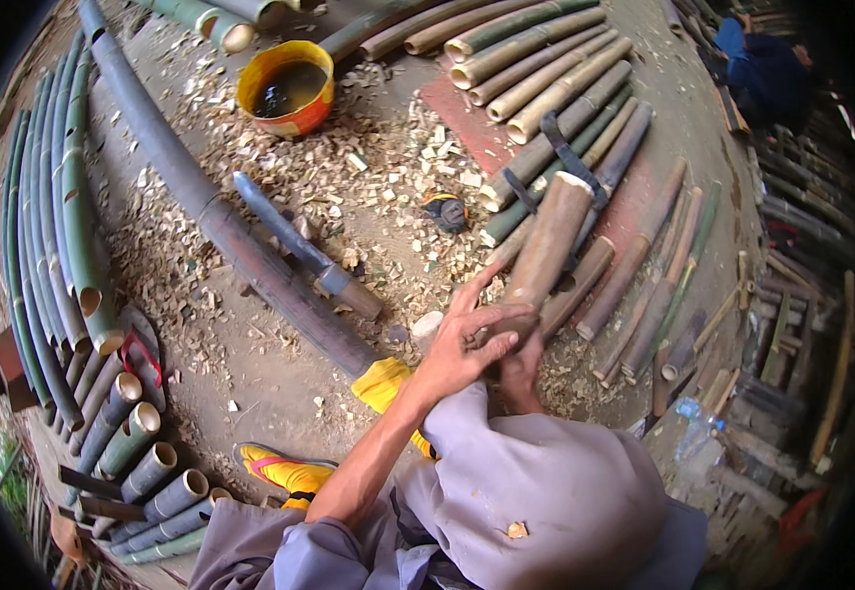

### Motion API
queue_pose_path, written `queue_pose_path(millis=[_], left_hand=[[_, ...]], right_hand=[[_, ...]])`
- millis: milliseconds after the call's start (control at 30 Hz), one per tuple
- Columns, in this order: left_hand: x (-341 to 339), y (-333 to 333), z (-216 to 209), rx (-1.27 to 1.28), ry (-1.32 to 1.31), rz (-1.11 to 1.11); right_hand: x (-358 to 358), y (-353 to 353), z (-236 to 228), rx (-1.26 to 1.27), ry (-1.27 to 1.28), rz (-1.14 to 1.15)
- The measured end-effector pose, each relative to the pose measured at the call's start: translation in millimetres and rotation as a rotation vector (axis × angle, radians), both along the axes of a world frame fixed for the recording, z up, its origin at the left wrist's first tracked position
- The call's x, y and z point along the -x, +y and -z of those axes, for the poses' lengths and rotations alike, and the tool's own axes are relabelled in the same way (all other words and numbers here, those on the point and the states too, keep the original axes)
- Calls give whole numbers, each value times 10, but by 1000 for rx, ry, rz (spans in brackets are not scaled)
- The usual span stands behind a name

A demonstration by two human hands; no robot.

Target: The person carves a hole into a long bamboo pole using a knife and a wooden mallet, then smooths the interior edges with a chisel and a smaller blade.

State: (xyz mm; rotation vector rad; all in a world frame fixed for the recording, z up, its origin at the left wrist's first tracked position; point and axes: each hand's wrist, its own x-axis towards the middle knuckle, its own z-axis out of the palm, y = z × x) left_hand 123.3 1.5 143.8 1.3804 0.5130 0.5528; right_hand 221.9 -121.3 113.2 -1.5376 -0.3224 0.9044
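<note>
A short brown bamboo tube [551, 236] points away from me, its pale cut end at the far side. My left hand [457, 349] is closed about its near end, with the thumb across and a finger stretched along the side. Beneath it, my right hand [522, 374] grips the same end from below; its fingers are mostly hidden. Dark curved metal pieces [570, 157] stand by the tube's far end. A machete [280, 221] with a wooden handle rests near a long dark bamboo pole [240, 251], left of my hands.
Wood chips [339, 187] litter the ground around a yellow-and-red bucket [285, 88] of dark liquid. A tape measure [445, 211] lies ahead. Cut bamboo tubes [545, 74] fan out at the right; long green poles [78, 177] lie left. A plastic bottle [693, 418] is at right.
</note>
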Motion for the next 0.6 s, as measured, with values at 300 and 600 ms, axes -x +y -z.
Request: queue_pose_path(millis=[300, 600], left_hand=[[1194, 60, 801, -32, 782, -1165], [1284, -128, 1237, 530, 526, -1158]], right_hand=[[-1683, -1021, 855, 841, -852, 294], [-1512, -902, 770, 1196, -1326, -176]])
